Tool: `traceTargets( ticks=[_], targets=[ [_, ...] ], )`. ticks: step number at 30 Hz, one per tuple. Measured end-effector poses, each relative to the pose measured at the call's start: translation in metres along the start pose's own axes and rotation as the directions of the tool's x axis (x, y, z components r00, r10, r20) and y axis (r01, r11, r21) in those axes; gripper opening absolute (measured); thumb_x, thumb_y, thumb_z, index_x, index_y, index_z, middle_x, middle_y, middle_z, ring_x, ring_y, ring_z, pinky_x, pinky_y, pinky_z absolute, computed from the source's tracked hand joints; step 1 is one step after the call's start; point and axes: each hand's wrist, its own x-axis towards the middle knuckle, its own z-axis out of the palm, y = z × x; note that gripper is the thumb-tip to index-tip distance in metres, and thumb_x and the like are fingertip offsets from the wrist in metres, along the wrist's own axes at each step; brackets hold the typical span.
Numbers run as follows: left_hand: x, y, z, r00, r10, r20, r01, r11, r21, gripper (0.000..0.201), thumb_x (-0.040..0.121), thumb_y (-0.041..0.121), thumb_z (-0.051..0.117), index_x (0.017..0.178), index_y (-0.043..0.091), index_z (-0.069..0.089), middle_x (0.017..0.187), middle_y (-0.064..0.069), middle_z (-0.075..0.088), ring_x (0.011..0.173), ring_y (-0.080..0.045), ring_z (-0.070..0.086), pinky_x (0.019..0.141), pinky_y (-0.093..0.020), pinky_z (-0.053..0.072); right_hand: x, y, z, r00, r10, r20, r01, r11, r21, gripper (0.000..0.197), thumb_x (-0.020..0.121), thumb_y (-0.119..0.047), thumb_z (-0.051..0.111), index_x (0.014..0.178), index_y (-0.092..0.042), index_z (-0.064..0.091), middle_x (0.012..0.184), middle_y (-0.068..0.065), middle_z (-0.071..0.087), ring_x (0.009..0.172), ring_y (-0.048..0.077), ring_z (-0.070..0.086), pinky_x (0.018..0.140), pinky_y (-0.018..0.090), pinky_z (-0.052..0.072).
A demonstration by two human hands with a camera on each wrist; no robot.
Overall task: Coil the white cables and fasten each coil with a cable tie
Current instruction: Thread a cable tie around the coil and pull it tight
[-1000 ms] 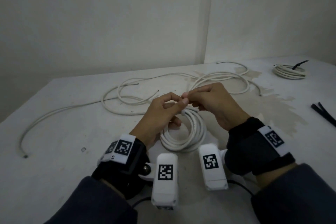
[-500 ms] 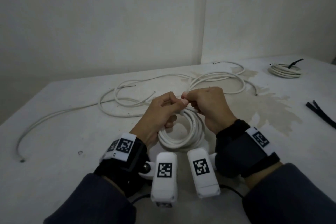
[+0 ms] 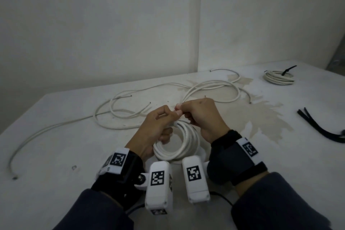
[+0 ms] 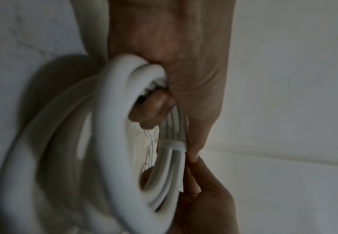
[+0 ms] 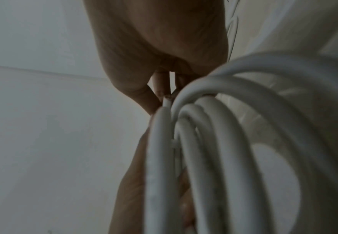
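Since a second ago both hands have drawn closer together and the right wrist has swung inward; the coil has stayed between them. Left hand has its fingers curled through the coil, gripping the turns. Right hand pinches at the top of the bundle, fingertips meeting the left's at about 12 o'clock of the coil. The left wrist view shows a white cable tie already wrapped across the strands there; whether the right hand holds its tail I cannot tell for sure, though it looks like cinching.

Key relation: the tie sits at 12 o'clock on the coil, band running crosswise to the strands, right hand nearer the tail, left hand nearer the bundle. The coil hangs in both hands just above the table, ring plane tilted toward the person.

Counts: one coil in hand; one finished coil with a black tie at 2 o'clock, far corner; loose white cables at 11 to 12 o'clock, several, exact number unclear; black spare ties at 3 o'clock, at least two.
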Motion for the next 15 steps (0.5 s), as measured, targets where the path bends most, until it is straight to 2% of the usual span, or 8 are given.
traceTargets(
  ticks=[2,4,8,10,12,14,15],
  targets=[
    [0.004,0.002,0.003,1.0,0.021,-0.004,-0.021,1.0,0.021,0.034,0.09,0.014,0.062,0.064,0.016,0.04,0.052,0.001,0.032,0.037,-0.008,0.02,0.036,-0.014,0.018,0.002,-0.002,-0.004,1.0,0.016,0.007,-0.016,0.998,0.054,0.004,0.078,0.0,0.071,0.074,0.002,0.072,0.043,-0.003,0.055,0.038,0.004,0.046,0.041,0.016,0.037],
    [0.006,0.003,0.008,0.999,0.035,-0.013,-0.035,0.999,0.039,0.032,0.088,0.014,0.063,0.064,0.014,0.042,0.051,0.002,0.034,0.038,-0.008,0.021,0.038,-0.014,0.018,0.003,-0.005,-0.011,0.998,0.037,0.051,-0.041,0.996,0.078,0.008,0.079,-0.002,0.07,0.081,0.006,0.073,0.052,0.002,0.061,0.046,0.007,0.05,0.045,0.017,0.04],
    [0.017,0.008,0.024,0.994,0.062,-0.084,-0.061,0.998,0.022,0.03,0.089,0.014,0.062,0.065,0.012,0.043,0.048,0.004,0.037,0.039,-0.009,0.021,0.039,-0.015,0.016,0.011,-0.018,-0.038,0.966,0.099,0.238,-0.068,0.989,-0.134,0.02,0.087,-0.023,0.067,0.095,-0.007,0.075,0.083,0.007,0.071,0.072,0.015,0.064,0.065,0.024,0.05],
    [0.03,0.012,0.032,0.985,0.084,-0.151,-0.085,0.996,0.0,0.03,0.089,0.014,0.061,0.065,0.012,0.043,0.046,0.003,0.04,0.039,-0.009,0.022,0.039,-0.015,0.016,0.018,-0.024,-0.055,0.94,0.141,0.309,-0.069,0.97,-0.232,0.026,0.086,-0.034,0.069,0.103,-0.015,0.074,0.083,0.002,0.071,0.072,0.012,0.065,0.065,0.025,0.052],
    [0.05,0.013,0.046,0.982,0.076,-0.173,-0.079,0.997,-0.01,0.032,0.088,0.017,0.062,0.063,0.013,0.044,0.045,0.003,0.041,0.038,-0.008,0.023,0.037,-0.014,0.019,0.025,-0.028,-0.074,0.925,0.153,0.347,-0.039,0.948,-0.315,0.031,0.08,-0.032,0.075,0.108,-0.019,0.072,0.074,-0.001,0.069,0.064,0.008,0.062,0.059,0.023,0.051],
    [0.07,0.011,0.065,0.985,0.051,-0.163,-0.055,0.998,-0.019,0.033,0.088,0.018,0.064,0.063,0.014,0.044,0.047,0.002,0.041,0.038,-0.009,0.024,0.037,-0.014,0.021,0.035,-0.029,-0.093,0.945,0.12,0.305,0.009,0.92,-0.392,0.037,0.078,-0.025,0.079,0.113,-0.017,0.069,0.077,0.005,0.069,0.063,0.011,0.063,0.058,0.026,0.055],
    [0.083,0.01,0.081,0.988,0.046,-0.146,-0.048,0.999,-0.014,0.032,0.088,0.018,0.065,0.063,0.013,0.044,0.048,0.001,0.041,0.039,-0.01,0.025,0.037,-0.015,0.021,0.043,-0.03,-0.107,0.961,0.097,0.258,0.022,0.905,-0.425,0.038,0.078,-0.022,0.078,0.114,-0.015,0.069,0.083,0.01,0.07,0.067,0.015,0.065,0.062,0.031,0.058]
  ],
)
